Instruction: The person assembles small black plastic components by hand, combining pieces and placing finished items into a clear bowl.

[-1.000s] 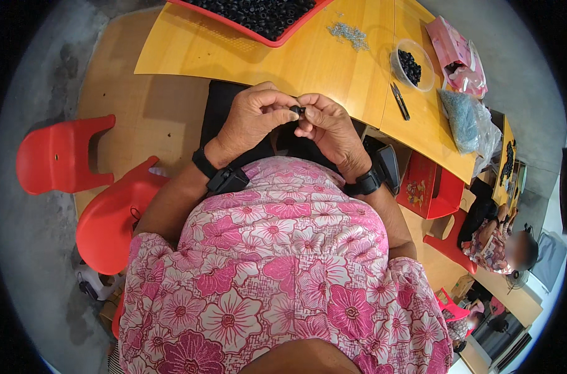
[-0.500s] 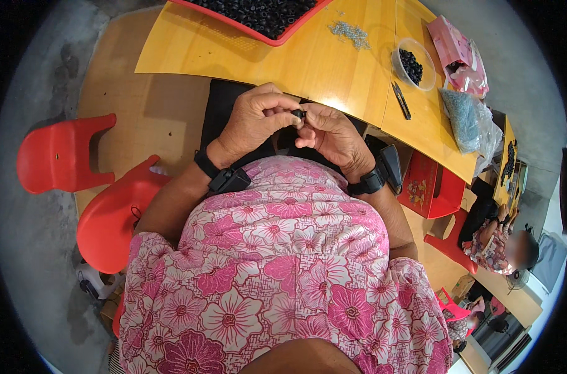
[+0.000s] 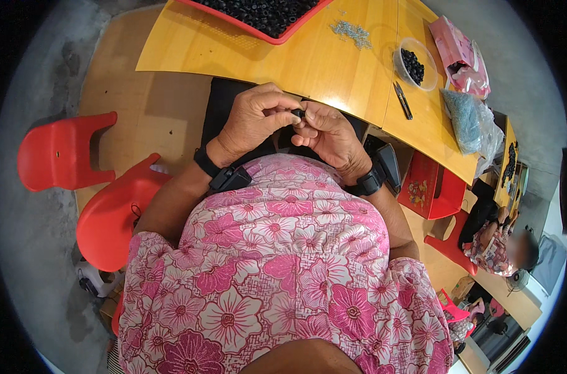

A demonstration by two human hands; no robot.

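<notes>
Between the fingertips of both hands sits a small black ring-like part (image 3: 298, 113), partly hidden by the fingers. My left hand (image 3: 258, 115) pinches it from the left with thumb and forefinger. From the other side my right hand (image 3: 328, 132) grips it between thumb and forefinger, its other fingers curled in. Both hands are held just off the near edge of the yellow table (image 3: 321, 68), above my lap. A red tray (image 3: 277, 41) heaped with similar black parts stands at the far left of the table.
Small clear pieces (image 3: 352, 33) lie scattered on the table. To their right are a clear tub (image 3: 428, 81) of black parts, snips (image 3: 402, 101), a pink bag (image 3: 453, 43) and a plastic bag of bluish pieces (image 3: 463, 121). Red chairs (image 3: 59, 153) stand left. Another person (image 3: 492, 246) sits at right.
The fingers of my right hand have curled in slightly below the black part. Both hands stay in nearly the same place, still holding it.
</notes>
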